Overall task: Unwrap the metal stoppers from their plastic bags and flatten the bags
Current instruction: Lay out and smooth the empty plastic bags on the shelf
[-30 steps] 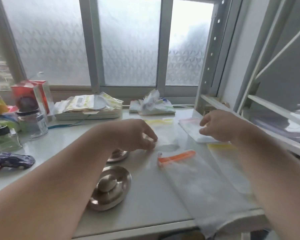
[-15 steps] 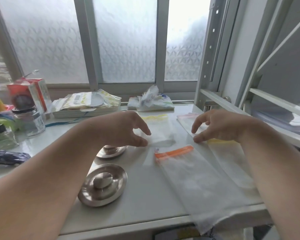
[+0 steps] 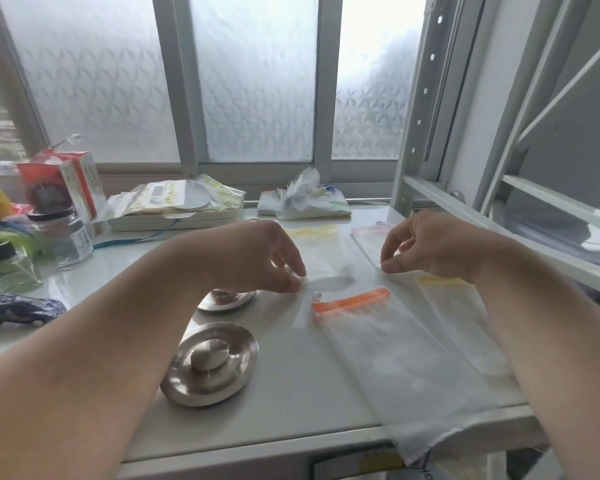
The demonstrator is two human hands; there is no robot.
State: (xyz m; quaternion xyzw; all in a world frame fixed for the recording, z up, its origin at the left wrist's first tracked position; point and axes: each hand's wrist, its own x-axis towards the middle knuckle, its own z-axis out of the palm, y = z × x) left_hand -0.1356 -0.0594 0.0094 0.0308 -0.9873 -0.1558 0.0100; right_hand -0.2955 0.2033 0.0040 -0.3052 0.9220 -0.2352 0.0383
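Two bare metal stoppers and four flattened plastic bags on a white table by a frosted window.

Item: near stopper (image 3: 210, 363), a steel disc with a raised knob, lies at the table (image 3: 284, 386) front; the second stopper (image 3: 226, 299) is half hidden under the left hand (image 3: 257, 259). The orange-strip bag (image 3: 392, 355) lies flat, its end overhanging the table edge; a yellow-strip bag (image 3: 465, 323) is overlapped beside it; another yellow-strip bag (image 3: 321, 252) and a pink-strip bag (image 3: 371, 239) are laid behind. The left hand is held palm down, fingertips resting on the far yellow-strip bag, gripping nothing. The right hand (image 3: 433, 249) is arched above the pink-strip bag, fingers curled loosely, nothing pinched. Labels on the jar (image 3: 65, 237) and red carton (image 3: 61, 183) are too blurred to be read.
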